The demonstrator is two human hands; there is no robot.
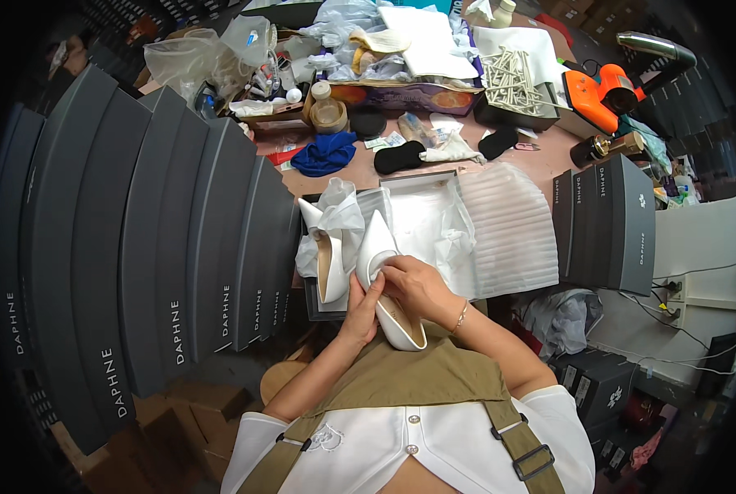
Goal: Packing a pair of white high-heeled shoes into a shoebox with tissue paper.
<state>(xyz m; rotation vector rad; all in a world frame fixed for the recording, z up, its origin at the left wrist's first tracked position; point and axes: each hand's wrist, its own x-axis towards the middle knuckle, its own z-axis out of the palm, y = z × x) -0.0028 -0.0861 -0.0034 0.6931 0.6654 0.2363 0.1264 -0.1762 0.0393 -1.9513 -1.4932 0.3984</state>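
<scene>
White shoe (376, 237) in left-hand grip (361, 311), lettered boxes (154, 239) nearby

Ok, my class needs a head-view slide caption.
Left hand holds a white pointed shoe, right hand at its opening, near an open box.

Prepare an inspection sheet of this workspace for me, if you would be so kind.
Surface: pink tabletop, crowded at the far side.
Work items: white pointed shoe in hand; second white shoe to its left, with white tissue about it; open box lined with white paper.
Clutter: blue cloth, black pad, pale sticks, orange device.
Grips: left grip holds the first shoe's side; right grip touches its opening, exact hold unclear.
Cables: thin cables at right.
Surroundings: dark stacked boxes at left and right.
</scene>
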